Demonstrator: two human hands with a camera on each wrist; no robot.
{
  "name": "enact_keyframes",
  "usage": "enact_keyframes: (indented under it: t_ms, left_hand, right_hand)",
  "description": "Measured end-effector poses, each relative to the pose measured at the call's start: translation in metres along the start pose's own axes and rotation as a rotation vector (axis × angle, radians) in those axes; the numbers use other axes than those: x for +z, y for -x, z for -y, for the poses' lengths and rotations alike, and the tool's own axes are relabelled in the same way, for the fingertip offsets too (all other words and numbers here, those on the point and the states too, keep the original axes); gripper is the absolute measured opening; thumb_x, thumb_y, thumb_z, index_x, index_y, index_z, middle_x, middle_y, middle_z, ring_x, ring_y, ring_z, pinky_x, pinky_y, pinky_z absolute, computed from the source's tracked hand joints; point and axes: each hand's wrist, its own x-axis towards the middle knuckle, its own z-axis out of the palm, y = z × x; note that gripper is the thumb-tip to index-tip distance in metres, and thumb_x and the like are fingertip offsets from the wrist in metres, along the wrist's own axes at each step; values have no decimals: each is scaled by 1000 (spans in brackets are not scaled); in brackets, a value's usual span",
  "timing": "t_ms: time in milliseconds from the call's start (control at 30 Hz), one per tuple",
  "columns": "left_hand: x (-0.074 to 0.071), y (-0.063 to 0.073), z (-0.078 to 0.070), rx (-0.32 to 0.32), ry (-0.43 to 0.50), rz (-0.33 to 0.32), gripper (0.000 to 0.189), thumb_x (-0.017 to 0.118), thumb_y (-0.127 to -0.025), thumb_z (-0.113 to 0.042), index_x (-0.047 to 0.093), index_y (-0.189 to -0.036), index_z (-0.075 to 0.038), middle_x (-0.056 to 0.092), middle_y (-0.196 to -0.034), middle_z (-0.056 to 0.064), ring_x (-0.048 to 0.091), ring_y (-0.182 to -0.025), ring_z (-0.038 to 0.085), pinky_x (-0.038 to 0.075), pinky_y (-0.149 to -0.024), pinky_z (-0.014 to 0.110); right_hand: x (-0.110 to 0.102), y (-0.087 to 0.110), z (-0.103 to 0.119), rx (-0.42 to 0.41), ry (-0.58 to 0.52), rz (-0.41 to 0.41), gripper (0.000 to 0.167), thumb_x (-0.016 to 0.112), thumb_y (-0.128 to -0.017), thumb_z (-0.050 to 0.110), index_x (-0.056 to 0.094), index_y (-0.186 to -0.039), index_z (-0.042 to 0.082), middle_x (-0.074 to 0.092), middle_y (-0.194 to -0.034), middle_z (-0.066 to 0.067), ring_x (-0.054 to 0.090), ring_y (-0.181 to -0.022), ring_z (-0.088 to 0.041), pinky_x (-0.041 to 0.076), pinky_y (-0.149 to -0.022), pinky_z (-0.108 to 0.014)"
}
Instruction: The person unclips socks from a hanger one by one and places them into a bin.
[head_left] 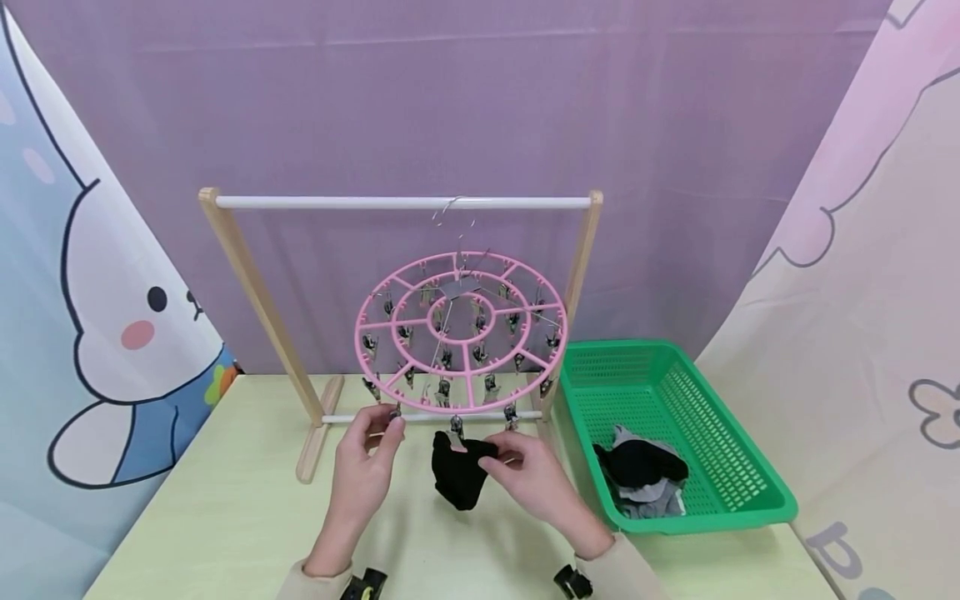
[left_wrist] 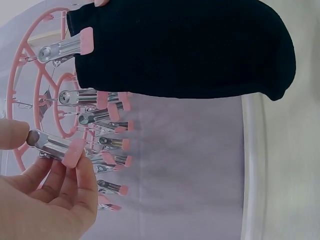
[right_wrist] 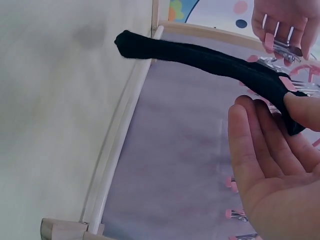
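A black sock (head_left: 459,482) hangs below the front rim of a pink round clip hanger (head_left: 468,408). One metal clip with pink tips (left_wrist: 86,41) bites its top edge in the left wrist view. My right hand (head_left: 534,479) pinches the sock's upper right corner between thumb and fingers; the right wrist view shows the thumb (right_wrist: 302,107) on the cloth. To the left of the sock, my left hand (head_left: 363,467) holds another metal clip (left_wrist: 56,149) by thumb and fingers, with no cloth in that clip.
The hanger hooks onto the white bar (head_left: 337,202) of a wooden-legged stand (head_left: 255,292). Several other clips dangle from its rings. On the right, a green basket (head_left: 750,450) contains grey and black fabric pieces (head_left: 641,467). A purple cloth (head_left: 450,100) hangs behind the pale table (head_left: 202,517).
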Motion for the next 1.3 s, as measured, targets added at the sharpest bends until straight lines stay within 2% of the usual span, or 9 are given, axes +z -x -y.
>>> enact_keyframes:
  t_ms: [233, 433, 533, 733, 867, 1000, 1100, 1200, 1300]
  left_hand:
    - [0, 1, -2, 38, -3, 2, 23, 64, -101, -11, 65, -122, -2, 66, -103, 6, 59, -94, 13, 50, -82, 20]
    - [1, 3, -2, 139, -63, -56, 26, 68, -97, -6, 64, -122, 2, 65, -111, 11, 58, -102, 18, 47, -86, 21]
    - [2, 6, -3, 246, -122, -115, 27, 69, -94, -1, 63, -120, 5, 63, -116, 15, 56, -106, 22, 46, -87, 26]
    - [9, 6, -9, 581, -289, -208, 24, 65, -89, -3, 67, -111, 5, 63, -108, 16, 60, -99, 31, 47, -86, 33]
    - [15, 8, -15, 676, -325, -183, 22, 60, -91, -9, 69, -108, 2, 64, -104, 13, 62, -94, 29, 50, -83, 34]
    - [19, 11, -19, 678, -301, -136, 19, 60, -92, -8, 69, -107, 1, 66, -103, 11, 62, -93, 28, 51, -83, 34]
    - [22, 13, -21, 620, -235, -53, 20, 65, -90, -1, 67, -109, 1, 67, -105, 10, 63, -93, 25, 52, -83, 32]
    - [25, 13, -24, 486, -155, 72, 23, 69, -92, -1, 66, -116, 0, 68, -110, 9, 64, -99, 22, 55, -86, 34]
    - [27, 11, -28, 330, -118, 178, 25, 68, -97, -8, 65, -122, -4, 69, -117, 8, 64, -111, 23, 54, -94, 45]
  right_hand:
    - [1, 1, 3, -4, -5, 6, 15, 74, -91, 6, 73, -106, 4, 70, -87, -1, 66, -77, -12, 58, -72, -25]
    - [1, 2, 4, 4, -7, 11, 15, 73, -91, 4, 74, -105, 5, 70, -85, 0, 66, -76, -11, 58, -71, -25]
    - [1, 3, 5, 9, 5, 15, 15, 73, -91, 4, 73, -105, 5, 69, -86, 0, 66, -77, -11, 58, -72, -25]
    - [1, 5, 7, 18, 1, 18, 15, 73, -91, 4, 73, -106, 6, 69, -87, 1, 66, -78, -11, 58, -73, -25]
    - [2, 5, 7, 4, -6, 9, 15, 73, -91, 3, 74, -105, 5, 69, -87, 0, 66, -78, -12, 59, -73, -25]
    - [2, 5, 8, -9, -21, 5, 14, 73, -91, 3, 74, -104, 6, 70, -87, 0, 66, -78, -12, 59, -73, -25]
    - [1, 5, 9, -12, -26, 7, 14, 73, -91, 3, 74, -105, 6, 70, -87, 0, 66, -78, -12, 59, -73, -26]
    - [-1, 6, 10, -4, -28, 15, 15, 72, -91, 3, 74, -106, 7, 69, -88, 1, 66, -78, -11, 59, -73, -26]
    - [-2, 7, 10, 1, -36, 25, 15, 72, -92, 3, 74, -106, 7, 69, -88, 1, 66, -79, -11, 59, -73, -26]
